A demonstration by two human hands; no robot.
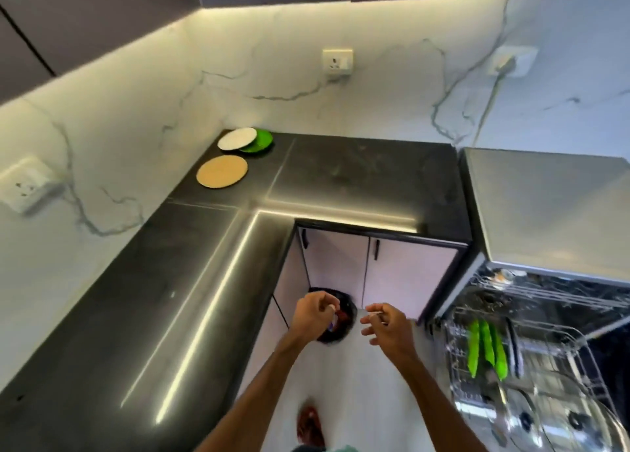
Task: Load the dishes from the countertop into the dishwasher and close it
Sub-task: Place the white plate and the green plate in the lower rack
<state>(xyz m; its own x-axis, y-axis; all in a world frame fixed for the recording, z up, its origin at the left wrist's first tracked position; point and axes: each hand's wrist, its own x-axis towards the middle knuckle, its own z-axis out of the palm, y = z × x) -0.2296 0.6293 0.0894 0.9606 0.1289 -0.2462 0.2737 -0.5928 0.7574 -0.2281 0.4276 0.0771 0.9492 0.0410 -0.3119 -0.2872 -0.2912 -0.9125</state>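
Desk [358, 179]: glossy black stone, L-shaped.
Plates on desk: three, all round, far corner. White plate [238, 138] overlapping green plate [264, 142], tan plate [222, 171] just beside them.
Dishwasher [545, 206]: open, wire rack [552, 366] out, what look like three green dishes [485, 347] standing on edge in it.
Hands: left hand [315, 315] and right hand [387, 327] both in mid-air over the floor [341, 400], fingers loosely curled, holding nothing.

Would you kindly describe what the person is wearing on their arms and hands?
Nothing shows: the left hand and right hand are bare, with no gloves, rings or watch visible, and both forearms are uncovered down to the frame's lower edge. Blur could hide small items.
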